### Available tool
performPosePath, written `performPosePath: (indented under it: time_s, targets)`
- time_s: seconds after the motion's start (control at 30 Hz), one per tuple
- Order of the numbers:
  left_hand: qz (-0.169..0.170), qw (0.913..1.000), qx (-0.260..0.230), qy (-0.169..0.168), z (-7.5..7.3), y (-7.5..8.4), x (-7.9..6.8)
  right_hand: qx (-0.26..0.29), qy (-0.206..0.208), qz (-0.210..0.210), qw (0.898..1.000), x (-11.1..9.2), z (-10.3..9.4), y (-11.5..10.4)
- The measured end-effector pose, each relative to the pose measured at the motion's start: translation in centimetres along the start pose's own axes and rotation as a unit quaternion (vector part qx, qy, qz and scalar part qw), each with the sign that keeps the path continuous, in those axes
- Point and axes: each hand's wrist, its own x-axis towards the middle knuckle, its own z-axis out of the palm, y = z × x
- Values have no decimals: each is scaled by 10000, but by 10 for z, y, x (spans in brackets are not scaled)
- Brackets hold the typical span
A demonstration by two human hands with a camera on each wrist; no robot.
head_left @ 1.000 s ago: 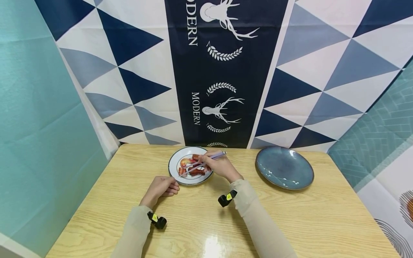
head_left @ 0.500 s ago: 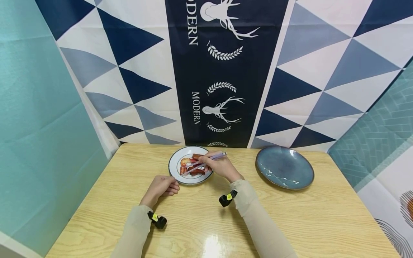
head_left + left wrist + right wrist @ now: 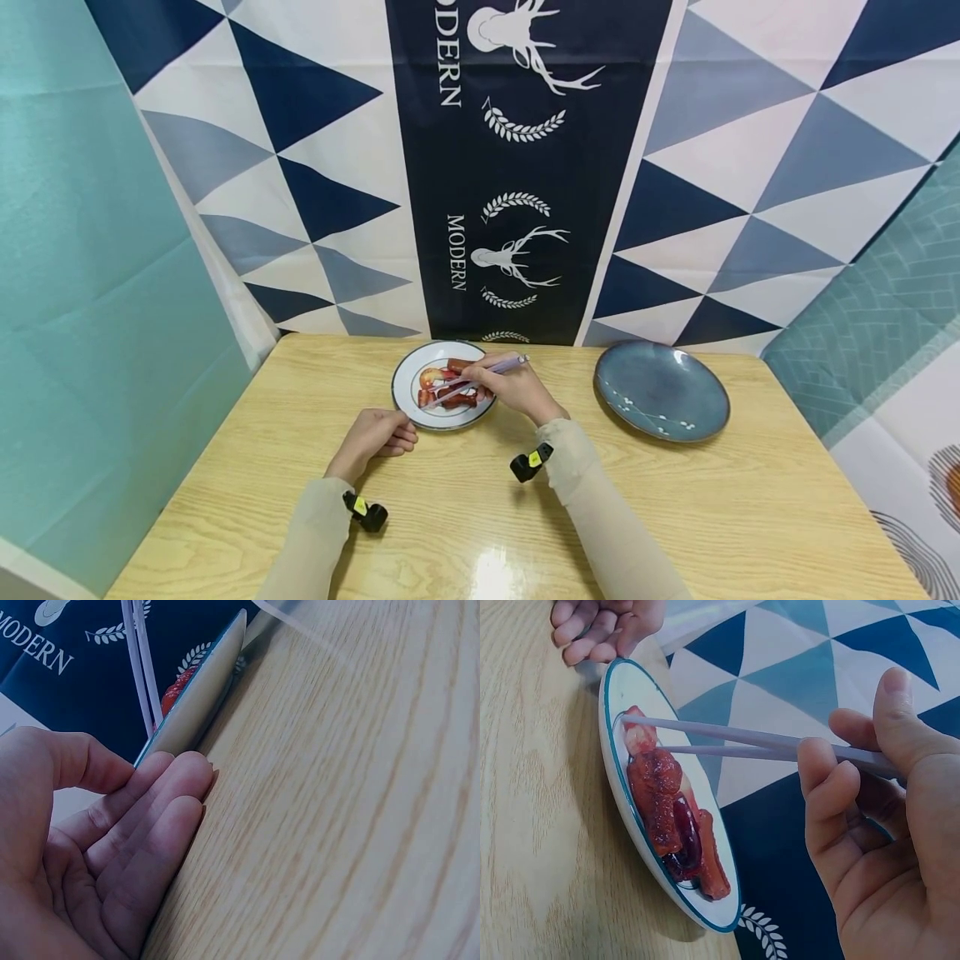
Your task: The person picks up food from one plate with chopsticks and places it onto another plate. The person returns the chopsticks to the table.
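A white plate with a thin dark blue rim line lies near the table's far edge. My left hand pinches its near-left rim, thumb on top and fingertips below in the left wrist view. My right hand holds a pair of pale lilac chopsticks over the plate. Their tips reach a small pinkish-red piece at the food's left end. Beside it lie a browned, glazed meat-like piece, a dark red glossy piece, a reddish-brown stick-shaped piece and a yellow-red piece.
A larger blue-grey plate with a white blossom pattern stands to the right on the wooden table. Behind the table's far edge hangs a patterned cloth. A teal panel borders the left side.
The chopstick tips have shifted slightly right, and the small pinkish-red piece has moved a little right and away on the plate. The left hand has stayed at the rim.
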Motion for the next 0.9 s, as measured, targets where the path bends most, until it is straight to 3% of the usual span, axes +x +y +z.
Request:
performPosePath:
  time_s: [0.3, 0.57, 0.9]
  targets:
    - [-5, 10000, 18, 17, 1, 0, -2, -26, 56, 144, 9999, -8, -5, -1]
    - [-29, 10000, 62, 38, 2, -1, -2, 578, 246, 431, 9971, -20, -16, -5]
    - [-12, 10000, 46, 68, 3, 0, -1, 774, 572, -30, 9954, -39, -31, -7]
